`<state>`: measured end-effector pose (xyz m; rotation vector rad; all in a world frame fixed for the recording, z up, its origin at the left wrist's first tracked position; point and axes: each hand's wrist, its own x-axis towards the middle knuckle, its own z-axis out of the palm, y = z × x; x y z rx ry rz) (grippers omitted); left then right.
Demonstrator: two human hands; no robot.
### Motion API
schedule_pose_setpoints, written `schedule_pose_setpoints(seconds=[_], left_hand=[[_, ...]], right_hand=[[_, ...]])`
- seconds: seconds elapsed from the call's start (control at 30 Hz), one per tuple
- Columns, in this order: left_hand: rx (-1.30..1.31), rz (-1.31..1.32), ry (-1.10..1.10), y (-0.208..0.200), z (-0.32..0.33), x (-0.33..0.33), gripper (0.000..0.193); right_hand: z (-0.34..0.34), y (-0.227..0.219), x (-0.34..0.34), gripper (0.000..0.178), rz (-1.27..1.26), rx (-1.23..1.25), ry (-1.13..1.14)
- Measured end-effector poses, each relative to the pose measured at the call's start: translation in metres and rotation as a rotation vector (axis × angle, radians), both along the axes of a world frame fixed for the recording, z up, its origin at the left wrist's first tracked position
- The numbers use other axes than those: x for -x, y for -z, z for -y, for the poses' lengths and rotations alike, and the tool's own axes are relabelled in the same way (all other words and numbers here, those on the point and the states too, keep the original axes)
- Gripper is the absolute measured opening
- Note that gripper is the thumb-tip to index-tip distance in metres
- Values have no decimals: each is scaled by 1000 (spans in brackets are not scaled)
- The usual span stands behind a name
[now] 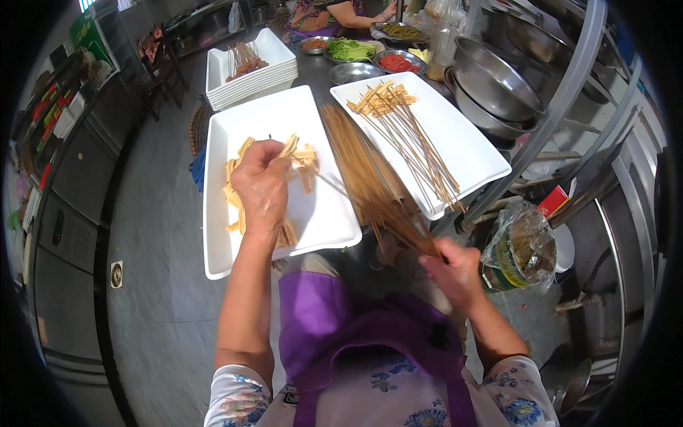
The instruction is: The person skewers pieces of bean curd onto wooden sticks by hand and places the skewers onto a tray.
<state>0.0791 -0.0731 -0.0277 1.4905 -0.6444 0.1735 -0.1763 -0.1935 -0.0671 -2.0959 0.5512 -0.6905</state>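
Note:
My left hand [262, 181] is over a white tray [327, 220], its thumb and fingers pinching a pale yellow strip [290, 146] that looks like bean curd stick. More such strips lie in the tray around and under the hand. A thin skewer [331, 182] slants from the strips toward the right; its far end blurs into the bundle. Low on the right, my right hand [455, 274] is closed round the near end of a thick bundle of bamboo skewers [363, 171], partly smeared by motion. Beyond it, threaded skewers [416, 146] lie in a second white tray [469, 156].
Stacked white trays [252, 78] with meat skewers stand at the far left. Bowls of greens [350, 50] and red pieces [398, 62] sit at the back, near another person's arm [353, 16]. Metal basins [498, 78] and a lined bin [523, 245] are on the right.

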Motion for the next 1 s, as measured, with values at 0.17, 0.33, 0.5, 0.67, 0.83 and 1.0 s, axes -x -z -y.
schedule_pose_setpoints(seconds=[0.17,0.33,0.5,0.67,0.83,1.0], left_hand=[[-150,59,106,-12,43,-7,23],[-550,457,-22,0,84,-50,22],[-669,698,-12,3,128,-78,20],[-794,795,6,5,163,-98,20],[-990,852,58,9,190,-112,25],[-1144,974,62,14,213,-121,18]], right_hand=[[40,-7,6,8,67,-89,219],[94,-25,-21,5,69,-247,305],[155,-28,-63,8,126,-398,340],[196,-15,-88,7,110,-415,345],[216,-3,-93,2,5,-490,370],[218,0,-89,9,-8,-358,339]])
